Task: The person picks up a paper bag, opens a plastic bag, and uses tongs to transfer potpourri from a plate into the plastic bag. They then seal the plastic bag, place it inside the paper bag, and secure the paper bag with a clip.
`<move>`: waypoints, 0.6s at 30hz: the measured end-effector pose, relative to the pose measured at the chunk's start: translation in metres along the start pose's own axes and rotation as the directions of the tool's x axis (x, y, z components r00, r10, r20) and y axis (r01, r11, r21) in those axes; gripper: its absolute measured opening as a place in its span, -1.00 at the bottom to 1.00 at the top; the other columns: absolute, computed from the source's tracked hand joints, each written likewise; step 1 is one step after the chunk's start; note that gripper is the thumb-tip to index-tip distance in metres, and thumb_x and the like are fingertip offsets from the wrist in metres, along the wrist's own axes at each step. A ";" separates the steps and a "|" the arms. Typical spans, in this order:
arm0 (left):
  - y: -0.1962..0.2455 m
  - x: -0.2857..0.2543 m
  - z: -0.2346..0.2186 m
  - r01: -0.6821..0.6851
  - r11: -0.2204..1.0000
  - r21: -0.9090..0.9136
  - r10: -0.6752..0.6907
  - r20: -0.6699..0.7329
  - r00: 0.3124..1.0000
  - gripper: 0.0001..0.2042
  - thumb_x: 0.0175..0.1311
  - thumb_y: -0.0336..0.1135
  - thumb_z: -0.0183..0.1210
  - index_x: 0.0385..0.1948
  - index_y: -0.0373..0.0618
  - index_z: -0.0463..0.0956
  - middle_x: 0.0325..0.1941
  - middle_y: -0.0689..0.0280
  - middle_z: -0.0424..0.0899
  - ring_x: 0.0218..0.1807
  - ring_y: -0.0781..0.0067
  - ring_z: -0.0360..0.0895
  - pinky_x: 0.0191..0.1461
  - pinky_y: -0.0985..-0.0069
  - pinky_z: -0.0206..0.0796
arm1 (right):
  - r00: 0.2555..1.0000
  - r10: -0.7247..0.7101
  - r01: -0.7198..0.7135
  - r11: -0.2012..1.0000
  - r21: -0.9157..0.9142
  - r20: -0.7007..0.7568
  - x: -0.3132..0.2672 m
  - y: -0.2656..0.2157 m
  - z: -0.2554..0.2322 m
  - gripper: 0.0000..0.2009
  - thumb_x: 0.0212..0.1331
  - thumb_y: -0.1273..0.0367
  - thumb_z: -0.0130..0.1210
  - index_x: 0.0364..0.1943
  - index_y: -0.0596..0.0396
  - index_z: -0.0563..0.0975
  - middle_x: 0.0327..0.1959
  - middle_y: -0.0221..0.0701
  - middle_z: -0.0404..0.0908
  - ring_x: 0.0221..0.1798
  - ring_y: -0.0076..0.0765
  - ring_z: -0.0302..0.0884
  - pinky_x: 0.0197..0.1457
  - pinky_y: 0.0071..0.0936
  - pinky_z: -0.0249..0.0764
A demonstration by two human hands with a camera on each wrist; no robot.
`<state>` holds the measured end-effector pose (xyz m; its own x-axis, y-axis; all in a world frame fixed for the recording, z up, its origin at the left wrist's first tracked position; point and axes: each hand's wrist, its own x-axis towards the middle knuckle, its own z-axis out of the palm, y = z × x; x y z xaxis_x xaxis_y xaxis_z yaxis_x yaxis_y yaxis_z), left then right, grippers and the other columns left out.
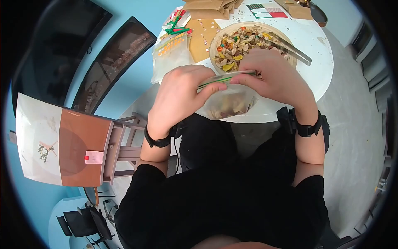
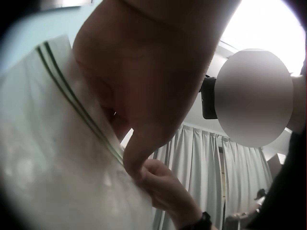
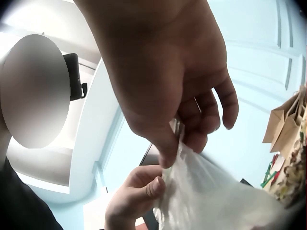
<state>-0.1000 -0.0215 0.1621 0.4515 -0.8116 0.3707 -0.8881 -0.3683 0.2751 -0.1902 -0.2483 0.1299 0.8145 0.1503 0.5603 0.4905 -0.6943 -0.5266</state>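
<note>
A clear zip bag with a green-lined seal hangs between both hands near the table's front edge, with some brownish dried pieces in its bottom. My left hand pinches one end of the seal strip between thumb and fingers. At the other end, my right hand grips the strip, its thumb lying along the seal. The green double line of the bag shows up close in the left wrist view. In the right wrist view, thumb and fingers pinch a corner of the bag.
Behind the hands stands a round woven tray of mixed dried pieces, with metal tongs across its right side. Another zip bag with orange marks lies left on the white table. Brown paper bags are at the back.
</note>
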 end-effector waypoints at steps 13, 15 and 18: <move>-0.025 -0.011 -0.005 0.191 0.967 -0.167 -0.187 0.038 0.982 -0.76 0.27 -0.24 0.39 -0.44 -0.26 0.69 -0.62 0.13 0.55 -0.59 0.21 0.42 -0.44 0.38 0.27 | 0.997 0.070 -0.070 0.997 -0.022 -0.016 -0.007 0.018 -0.021 -0.70 0.24 0.19 0.33 -0.40 0.19 0.71 -0.58 -0.24 0.58 -0.53 -0.13 0.45 -0.38 -0.27 0.36; -0.025 -0.011 -0.005 0.206 0.965 -0.162 -0.199 0.059 0.978 -0.76 0.30 -0.25 0.37 -0.44 -0.26 0.69 -0.64 0.13 0.51 -0.60 0.28 0.42 -0.44 0.39 0.26 | 0.995 0.096 -0.096 0.995 -0.038 0.008 -0.006 0.016 -0.021 -0.70 0.24 0.20 0.34 -0.39 0.20 0.71 -0.57 -0.24 0.60 -0.54 -0.14 0.46 -0.39 -0.28 0.37; -0.040 -0.019 -0.007 0.244 0.943 -0.228 -0.224 0.107 0.969 -0.75 0.34 -0.26 0.34 -0.46 -0.28 0.68 -0.66 0.19 0.53 -0.59 0.45 0.45 -0.44 0.45 0.27 | 0.992 0.130 -0.130 0.991 -0.038 -0.009 -0.006 0.013 -0.025 -0.71 0.23 0.21 0.35 -0.39 0.21 0.71 -0.58 -0.24 0.59 -0.55 -0.17 0.44 -0.40 -0.32 0.36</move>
<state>-0.0719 0.0116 0.1499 0.6273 -0.7520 0.2025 -0.7074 -0.4414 0.5521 -0.1965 -0.2762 0.1360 0.8683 0.0527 0.4932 0.3683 -0.7344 -0.5700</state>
